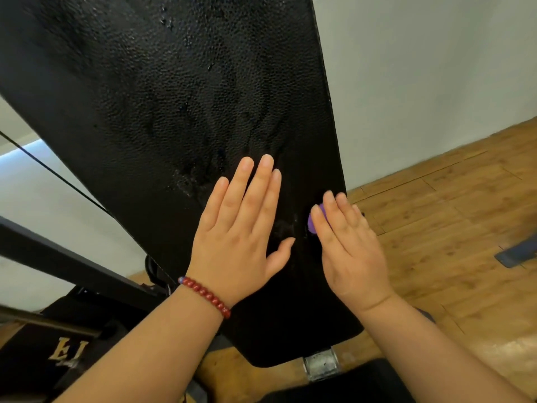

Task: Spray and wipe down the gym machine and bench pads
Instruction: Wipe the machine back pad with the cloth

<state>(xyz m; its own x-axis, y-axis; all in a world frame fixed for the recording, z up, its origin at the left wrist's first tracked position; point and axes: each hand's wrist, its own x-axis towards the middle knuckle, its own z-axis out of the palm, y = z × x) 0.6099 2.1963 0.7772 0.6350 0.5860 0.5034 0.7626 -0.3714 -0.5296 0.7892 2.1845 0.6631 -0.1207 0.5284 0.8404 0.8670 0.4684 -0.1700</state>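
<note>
Left grip (238, 237), spread flat, steadies the wet pad (145, 97); right grip (345, 245), flat-fingered, presses a purple cloth (312, 225). Best to wipe firmly up through the droplets (189, 178).

Gold lettering (69, 349) stands on a dark panel (26, 359) at the near left. The legible characters read approximately "EI"; the rest is cut off. Smaller script directly beneath is illegible.

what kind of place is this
Probably a gym or home workout room: a black bench pad wet with droplets, on a dark metal frame, with a thin cable beside it.
</note>
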